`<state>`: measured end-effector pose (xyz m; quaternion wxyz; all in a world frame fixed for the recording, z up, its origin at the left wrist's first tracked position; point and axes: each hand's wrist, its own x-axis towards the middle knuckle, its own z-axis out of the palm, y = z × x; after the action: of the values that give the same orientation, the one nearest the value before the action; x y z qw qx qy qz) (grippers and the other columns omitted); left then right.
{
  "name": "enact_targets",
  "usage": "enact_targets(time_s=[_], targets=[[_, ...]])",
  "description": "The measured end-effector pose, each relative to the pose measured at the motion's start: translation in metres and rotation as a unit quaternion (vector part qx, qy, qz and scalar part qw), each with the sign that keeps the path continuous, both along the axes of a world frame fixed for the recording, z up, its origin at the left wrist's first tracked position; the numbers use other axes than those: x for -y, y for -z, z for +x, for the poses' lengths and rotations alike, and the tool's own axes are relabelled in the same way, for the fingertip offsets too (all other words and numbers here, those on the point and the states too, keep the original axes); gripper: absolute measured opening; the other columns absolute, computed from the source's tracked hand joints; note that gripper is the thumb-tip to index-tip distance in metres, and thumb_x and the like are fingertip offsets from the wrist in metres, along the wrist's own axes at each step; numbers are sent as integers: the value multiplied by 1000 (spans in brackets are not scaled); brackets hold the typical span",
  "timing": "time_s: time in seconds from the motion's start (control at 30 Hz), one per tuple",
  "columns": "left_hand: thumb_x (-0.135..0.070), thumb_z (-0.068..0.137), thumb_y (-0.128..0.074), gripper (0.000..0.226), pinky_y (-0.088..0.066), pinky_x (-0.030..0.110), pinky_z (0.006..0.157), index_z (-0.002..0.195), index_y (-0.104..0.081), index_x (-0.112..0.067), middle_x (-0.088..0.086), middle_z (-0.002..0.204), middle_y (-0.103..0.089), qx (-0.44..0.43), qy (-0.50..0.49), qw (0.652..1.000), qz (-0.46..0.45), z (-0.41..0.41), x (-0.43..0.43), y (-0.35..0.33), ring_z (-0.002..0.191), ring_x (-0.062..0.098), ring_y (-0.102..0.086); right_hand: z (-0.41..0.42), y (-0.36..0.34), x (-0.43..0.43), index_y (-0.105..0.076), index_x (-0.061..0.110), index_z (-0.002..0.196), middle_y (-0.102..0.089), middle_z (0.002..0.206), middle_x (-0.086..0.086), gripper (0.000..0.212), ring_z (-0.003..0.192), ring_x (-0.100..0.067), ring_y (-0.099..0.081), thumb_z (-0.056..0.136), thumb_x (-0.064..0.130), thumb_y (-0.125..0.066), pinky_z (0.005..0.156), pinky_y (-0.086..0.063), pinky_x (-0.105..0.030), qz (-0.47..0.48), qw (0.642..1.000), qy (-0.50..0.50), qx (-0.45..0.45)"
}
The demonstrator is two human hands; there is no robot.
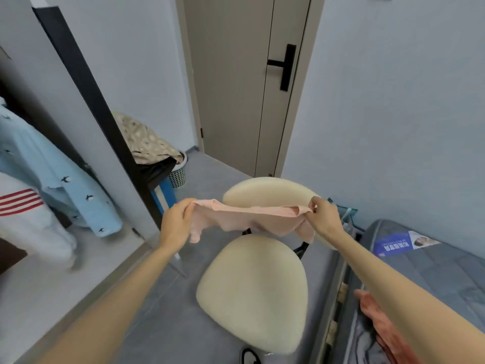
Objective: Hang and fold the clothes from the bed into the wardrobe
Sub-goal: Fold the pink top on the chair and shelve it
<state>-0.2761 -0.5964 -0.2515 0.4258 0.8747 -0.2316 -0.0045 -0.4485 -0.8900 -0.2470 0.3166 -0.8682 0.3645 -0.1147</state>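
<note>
While both arms reach forward, hands—left (175, 222), right (325, 218)—pinch the pink garment (246, 219) taut.

I see both hands held out over the cream chair (252, 290), a pink garment (244, 219) stretched between them. The left hand (175, 219) grips one end, its fingers (186, 206) curled round the bunched cloth; the right hand (325, 216) pinches the other end. The cloth sags in front of the chair's backrest. On my right a red garment (380, 319) lies on the bed (433, 271). On my left a blue shirt (52, 174) hangs in the wardrobe (78, 80). A closed door (236, 88) stands ahead.
</note>
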Motion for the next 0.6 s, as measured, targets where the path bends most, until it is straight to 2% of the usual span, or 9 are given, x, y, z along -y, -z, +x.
enact_targets(time_s=[0.07,0.13,0.2,0.3,0.4,0.5,0.6], targets=[[-10,101,-43,26,-43,30,79,112,-66,-5,9,106,-68,-53,14,997,45,-18,-6,37,94,21,-58,-24,36,-11,-43,9,67,-47,63,-9,22,65,-25,-43,81,-2,-56,55,-27,-34,17,999,5,-49],[-7,100,-43,27,-45,40,88,115,-66,-2,16,110,-67,-101,27,992,76,-36,-11,72,101,30,-60,-47,73,-20,-38,13,63,-44,62,-7,31,68,-25,-45,82,-3,-56,61,-30,-34,34,996,8,-84],[-6,100,-43,27,-44,41,89,115,-65,2,19,111,-67,-139,38,985,89,-58,-16,104,103,34,-61,-68,104,-28,-35,16,62,-46,63,-5,35,69,-26,-47,85,0,-56,62,-32,-33,43,991,12,-124],[-6,100,-44,26,-45,40,85,109,-67,4,21,105,-69,-186,63,972,127,-90,-25,149,97,33,-63,-99,143,-42,-40,17,64,-52,67,-5,28,69,-28,-52,85,3,-54,53,-33,-31,57,983,16,-176],[-6,99,-45,24,-40,35,77,99,-67,4,21,98,-69,-224,97,958,150,-116,-35,189,88,28,-61,-127,179,-57,-54,11,84,-62,82,-10,11,78,-31,-59,86,3,-47,61,-42,-32,77,968,-3,-239],[-8,98,-47,24,-43,35,79,97,-69,2,16,97,-71,-245,128,945,175,-141,-41,228,89,28,-63,-150,213,-66,-53,10,96,-63,87,-10,13,76,-30,-60,86,4,-50,64,-47,-32,80,948,-29,-305],[-11,98,-47,24,-43,35,81,99,-69,-3,11,99,-69,-258,138,934,203,-160,-44,263,93,27,-61,-164,247,-74,-48,6,120,-58,94,-7,27,74,-23,-50,93,7,-46,66,-39,-28,77,939,-42,-333]])
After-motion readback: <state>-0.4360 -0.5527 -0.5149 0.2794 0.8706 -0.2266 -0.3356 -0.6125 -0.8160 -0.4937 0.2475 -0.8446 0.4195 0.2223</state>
